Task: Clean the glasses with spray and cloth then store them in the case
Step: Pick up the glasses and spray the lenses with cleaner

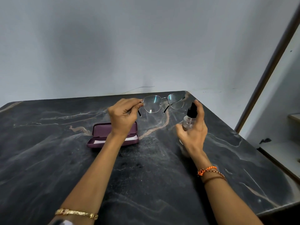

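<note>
**A:** Status on the glasses?

**B:** Off the table, held in the air over its far edge. Left hand has them, fingers pinched shut on the frame's left end, at the hinge. Long axis runs left-right, roughly parallel to the far edge, right end tipped slightly away from the camera. Temples unfolded, their dark tips pointing down and toward the person. Back of the lenses faces the camera.

**A:** Spray?

**B:** Spray bottle in the right hand, just right of the glasses, near the far right corner. Clear body, black pump head. Fingers wrapped around the body, thumb on the near-left side, index finger up over the pump top. Bottle axis close to upright, top leaning a bit left toward the lenses. Can't tell which way the nozzle points, the head is a dark blob. Bottle and glasses are apart, not touching.

**A:** Case and cloth?

**B:** Case is purple, lying open on the table below the left wrist, lid standing up on the far side. Long axis left-right, same as the glasses. Forearm covers its middle. Something pale lies flat inside the tray; could be the cloth, can't confirm.

**A:** Anything else?

**B:** Gold bracelet on the left forearm, orange thread band on the right wrist. Table is dark stone with tan veins, wall right behind it.
</note>
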`<state>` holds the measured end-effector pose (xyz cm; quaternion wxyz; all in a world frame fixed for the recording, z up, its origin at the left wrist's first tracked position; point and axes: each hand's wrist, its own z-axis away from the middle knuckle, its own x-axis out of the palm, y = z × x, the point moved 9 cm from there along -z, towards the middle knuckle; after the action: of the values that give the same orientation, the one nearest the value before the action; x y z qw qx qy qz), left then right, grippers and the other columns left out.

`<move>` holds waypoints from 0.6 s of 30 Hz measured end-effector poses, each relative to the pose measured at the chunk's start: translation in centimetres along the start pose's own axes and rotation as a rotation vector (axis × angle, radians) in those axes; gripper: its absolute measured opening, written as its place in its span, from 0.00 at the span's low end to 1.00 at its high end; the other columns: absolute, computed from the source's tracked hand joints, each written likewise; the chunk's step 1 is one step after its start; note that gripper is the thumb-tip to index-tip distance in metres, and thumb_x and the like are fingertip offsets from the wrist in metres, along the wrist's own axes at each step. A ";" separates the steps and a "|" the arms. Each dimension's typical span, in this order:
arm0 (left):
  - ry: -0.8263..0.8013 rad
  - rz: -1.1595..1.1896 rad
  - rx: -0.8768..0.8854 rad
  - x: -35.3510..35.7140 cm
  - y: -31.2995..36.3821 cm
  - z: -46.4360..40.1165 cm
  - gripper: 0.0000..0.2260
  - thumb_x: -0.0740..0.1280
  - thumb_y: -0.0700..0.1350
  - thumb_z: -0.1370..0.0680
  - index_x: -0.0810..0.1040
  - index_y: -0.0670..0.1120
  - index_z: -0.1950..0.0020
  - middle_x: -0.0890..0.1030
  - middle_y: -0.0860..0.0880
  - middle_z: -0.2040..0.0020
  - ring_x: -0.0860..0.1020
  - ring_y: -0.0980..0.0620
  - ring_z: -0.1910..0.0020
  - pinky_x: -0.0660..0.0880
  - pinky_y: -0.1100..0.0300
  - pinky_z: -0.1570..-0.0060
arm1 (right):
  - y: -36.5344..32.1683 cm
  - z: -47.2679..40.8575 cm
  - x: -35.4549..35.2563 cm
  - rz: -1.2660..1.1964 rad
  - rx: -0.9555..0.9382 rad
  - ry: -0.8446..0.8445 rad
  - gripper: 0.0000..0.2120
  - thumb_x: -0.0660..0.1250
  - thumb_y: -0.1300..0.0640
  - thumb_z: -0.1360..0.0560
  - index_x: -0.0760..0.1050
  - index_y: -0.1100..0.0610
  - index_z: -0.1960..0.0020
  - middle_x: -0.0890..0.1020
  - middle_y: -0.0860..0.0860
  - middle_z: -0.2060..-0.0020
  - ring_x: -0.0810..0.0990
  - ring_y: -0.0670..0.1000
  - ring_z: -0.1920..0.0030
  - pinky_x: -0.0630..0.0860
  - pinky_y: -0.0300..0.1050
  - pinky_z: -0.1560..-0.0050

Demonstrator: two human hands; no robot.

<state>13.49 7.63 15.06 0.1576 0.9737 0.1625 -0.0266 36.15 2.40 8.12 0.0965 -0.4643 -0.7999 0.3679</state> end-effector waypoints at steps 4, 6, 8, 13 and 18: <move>-0.017 -0.026 0.031 0.3 -0.1 0.4 0.03 0.70 0.34 0.32 0.82 0.35 0.62 0.84 0.40 0.66 0.80 0.50 0.67 0.76 0.60 0.66 | -3.3 0.0 -1.0 -0.003 -0.186 0.065 0.38 0.65 0.66 0.41 0.61 0.48 0.34 0.82 0.53 0.53 0.71 0.38 0.69 0.66 0.22 0.65; -0.025 -0.045 0.048 0.4 -0.1 0.5 0.04 0.70 0.36 0.32 0.82 0.35 0.63 0.84 0.41 0.67 0.80 0.50 0.68 0.76 0.60 0.67 | -4.7 0.0 -0.9 -0.014 -0.236 0.060 0.36 0.66 0.66 0.41 0.62 0.50 0.35 0.82 0.56 0.50 0.72 0.41 0.65 0.66 0.21 0.64; -0.032 -0.065 0.062 0.5 -0.1 0.7 0.04 0.70 0.36 0.32 0.82 0.35 0.64 0.84 0.41 0.68 0.79 0.50 0.69 0.75 0.61 0.67 | -5.6 0.2 -0.5 -0.036 -0.263 0.030 0.35 0.66 0.65 0.41 0.63 0.51 0.35 0.82 0.56 0.51 0.73 0.42 0.65 0.66 0.22 0.65; -0.040 -0.079 0.107 0.6 0.3 0.6 0.03 0.71 0.35 0.32 0.82 0.36 0.64 0.84 0.42 0.68 0.80 0.50 0.69 0.75 0.63 0.66 | -7.1 0.8 0.7 0.014 -0.339 -0.069 0.37 0.68 0.66 0.42 0.64 0.50 0.35 0.80 0.47 0.47 0.78 0.43 0.60 0.69 0.23 0.61; -0.036 -0.080 0.151 0.5 0.9 0.5 0.01 0.72 0.34 0.33 0.82 0.36 0.64 0.84 0.42 0.67 0.81 0.49 0.69 0.76 0.62 0.66 | -7.2 0.9 1.1 0.048 -0.353 -0.099 0.37 0.70 0.66 0.42 0.64 0.51 0.35 0.75 0.41 0.45 0.80 0.46 0.56 0.76 0.32 0.60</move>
<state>14.24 6.82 14.80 0.0852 0.9749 0.1961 -0.0624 30.26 0.68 12.14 -0.0348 -0.4742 -0.8445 0.2464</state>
